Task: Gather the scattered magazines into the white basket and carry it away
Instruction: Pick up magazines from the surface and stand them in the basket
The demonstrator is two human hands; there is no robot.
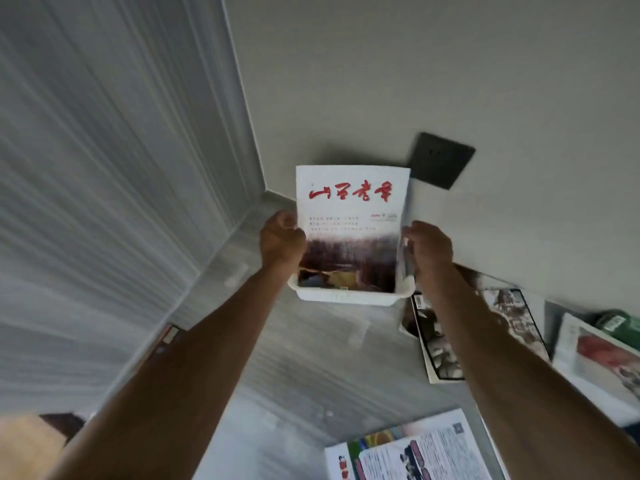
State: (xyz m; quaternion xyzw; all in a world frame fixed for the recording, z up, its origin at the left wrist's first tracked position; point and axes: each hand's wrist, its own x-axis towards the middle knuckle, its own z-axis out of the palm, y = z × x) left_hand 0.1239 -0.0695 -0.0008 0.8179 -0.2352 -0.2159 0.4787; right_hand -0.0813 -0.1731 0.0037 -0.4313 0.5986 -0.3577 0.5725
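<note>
A magazine with red brush lettering (pixel 351 216) is held upright over the white basket (pixel 349 295), its lower edge already inside the rim. The left hand (pixel 281 239) is curled around the magazine's left edge; the right hand (pixel 429 249) is set against the right edge, though whether its fingers are wrapped behind the pages or merely pressed flat cannot be told from this angle. The basket is placed on the floor near the corner where the pale ribbed wall meets the plain grey wall, just below a dark wall socket (pixel 441 160).

To finish this step well, the magazine is best lowered straight down with both edges guided evenly, so that the thin pages are not buckled against what is already in the basket (some coloured covers are glimpsed at the bottom). It should be released only once the lower edge is seated.

The cover is glossy and flexible, white above and dark red-brown below. The basket is a shallow moulded plastic tub with a rolled lip. More magazines are left on the floor: a black-and-white one (pixel 446 341) beside the basket's right side, a pale one with a red picture (pixel 599 355) toward the right edge, and a colourful open one (pixel 415 452) nearest the viewer. The floor is streaked grey and matte.
</note>
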